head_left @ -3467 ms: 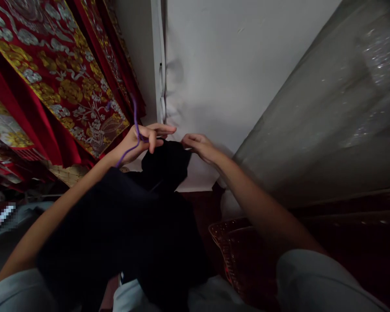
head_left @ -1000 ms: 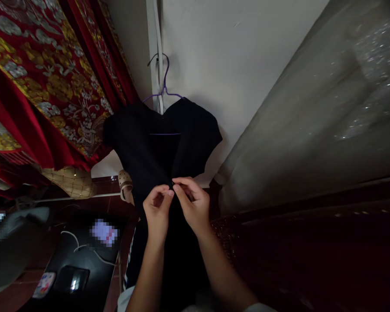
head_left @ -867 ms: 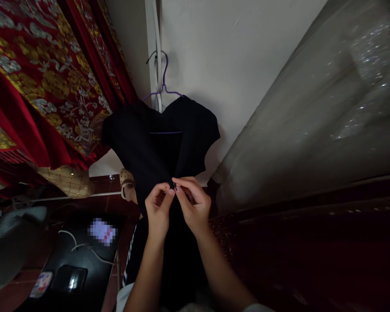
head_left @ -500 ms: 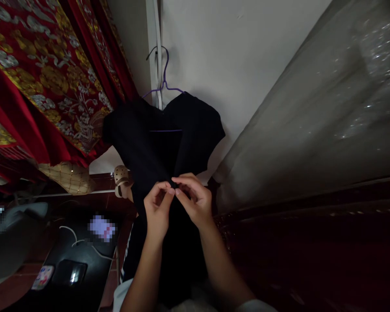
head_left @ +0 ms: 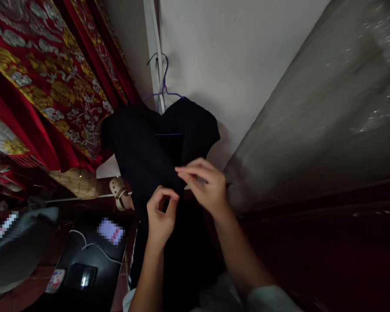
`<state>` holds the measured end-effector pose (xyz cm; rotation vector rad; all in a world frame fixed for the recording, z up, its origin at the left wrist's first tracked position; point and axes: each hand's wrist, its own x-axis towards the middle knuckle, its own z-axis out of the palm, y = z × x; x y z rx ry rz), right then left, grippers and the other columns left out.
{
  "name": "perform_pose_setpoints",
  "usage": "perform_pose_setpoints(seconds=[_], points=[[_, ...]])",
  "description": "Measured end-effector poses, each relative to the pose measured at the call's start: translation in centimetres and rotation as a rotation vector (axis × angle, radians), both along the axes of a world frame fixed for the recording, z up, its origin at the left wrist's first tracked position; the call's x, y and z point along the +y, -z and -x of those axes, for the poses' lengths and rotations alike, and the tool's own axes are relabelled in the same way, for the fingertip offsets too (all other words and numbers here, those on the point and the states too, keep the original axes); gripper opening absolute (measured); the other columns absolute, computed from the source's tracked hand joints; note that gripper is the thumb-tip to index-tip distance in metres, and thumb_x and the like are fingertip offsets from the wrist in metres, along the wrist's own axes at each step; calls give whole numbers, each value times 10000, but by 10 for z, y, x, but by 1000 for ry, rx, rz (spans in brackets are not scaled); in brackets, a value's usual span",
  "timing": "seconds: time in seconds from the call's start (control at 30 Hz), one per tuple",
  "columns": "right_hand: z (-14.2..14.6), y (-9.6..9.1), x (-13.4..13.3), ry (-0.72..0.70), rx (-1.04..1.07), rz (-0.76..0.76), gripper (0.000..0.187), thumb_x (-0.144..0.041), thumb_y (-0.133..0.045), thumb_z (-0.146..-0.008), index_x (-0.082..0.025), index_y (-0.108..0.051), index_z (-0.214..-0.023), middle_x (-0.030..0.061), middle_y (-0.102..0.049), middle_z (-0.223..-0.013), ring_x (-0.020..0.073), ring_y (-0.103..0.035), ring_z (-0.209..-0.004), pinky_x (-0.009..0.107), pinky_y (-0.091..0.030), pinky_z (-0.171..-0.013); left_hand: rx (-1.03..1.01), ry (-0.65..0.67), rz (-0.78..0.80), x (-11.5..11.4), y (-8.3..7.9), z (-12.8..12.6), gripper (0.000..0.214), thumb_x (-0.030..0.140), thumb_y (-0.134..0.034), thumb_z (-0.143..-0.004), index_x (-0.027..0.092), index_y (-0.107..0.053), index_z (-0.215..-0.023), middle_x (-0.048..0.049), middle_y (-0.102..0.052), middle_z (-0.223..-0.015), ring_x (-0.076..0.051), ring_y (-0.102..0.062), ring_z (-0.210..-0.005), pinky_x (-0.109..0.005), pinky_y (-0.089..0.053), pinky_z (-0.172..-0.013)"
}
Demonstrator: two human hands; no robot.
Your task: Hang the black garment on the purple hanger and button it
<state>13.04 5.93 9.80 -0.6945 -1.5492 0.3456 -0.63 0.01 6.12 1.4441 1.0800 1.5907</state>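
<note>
A black short-sleeved garment (head_left: 143, 147) hangs on a purple hanger (head_left: 164, 89), hooked high on the white wall by a white pipe. My left hand (head_left: 160, 214) is in front of the garment's middle, thumb and forefinger pinched on the black cloth. My right hand (head_left: 204, 184) is a little higher and to the right, fingers curled and blurred, touching the front edge of the cloth.
A red and gold embroidered cloth (head_left: 45, 82) hangs at the left. A grey curtain (head_left: 312, 121) fills the right. Below left are a black table (head_left: 81, 264) with a phone and white cable, a beige clog (head_left: 117, 190) and a woven basket (head_left: 74, 182).
The garment, held up by hand 3.5 s ago, now hangs on the wall. In the last half second my hands parted; the right one rose up and to the right.
</note>
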Motion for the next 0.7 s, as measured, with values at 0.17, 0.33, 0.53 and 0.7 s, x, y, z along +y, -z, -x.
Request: perform_pose_setpoints(seconds=[0.17,0.33,0.53,0.7], points=[[-6,-77,106,121,-81,-162,230,-417,-672,-977,-219,-783,-940,18,-707,-869,139,-643,-780,303,-554,-737,88,16,13,5,5,-13,93,206,-632,-974,200,-582,-896,-6,-575,-830,-143,-548,-780,-242,-436,-742],[-6,-108,175,133,-108,-280,480,-620,-523,-1003,-198,-752,-1012,15,-669,-892,148,-671,-861,314,-570,-811,194,97,30,18,5,-14,20,225,-611,-983,215,-628,-976,-30,-631,-849,-169,-617,-782,-274,-484,-754],[-12,-90,138,126,-85,-207,315,-501,-604,-1009,-228,-753,-1052,39,-678,-890,183,-677,-902,354,-600,-844,273,-16,-323,84,-61,6,292,346,-629,-1005,221,-668,-1266,-95,-718,-1081,-213,-686,-983,-336,-540,-904],[-17,-90,123,34,-74,-172,288,-486,-637,-990,-233,-766,-1036,32,-695,-887,195,-690,-915,428,-595,-923,372,2,-517,159,-132,17,349,507,-684,-965,214,-721,-1151,-71,-722,-1047,-264,-690,-1093,-407,-538,-974]])
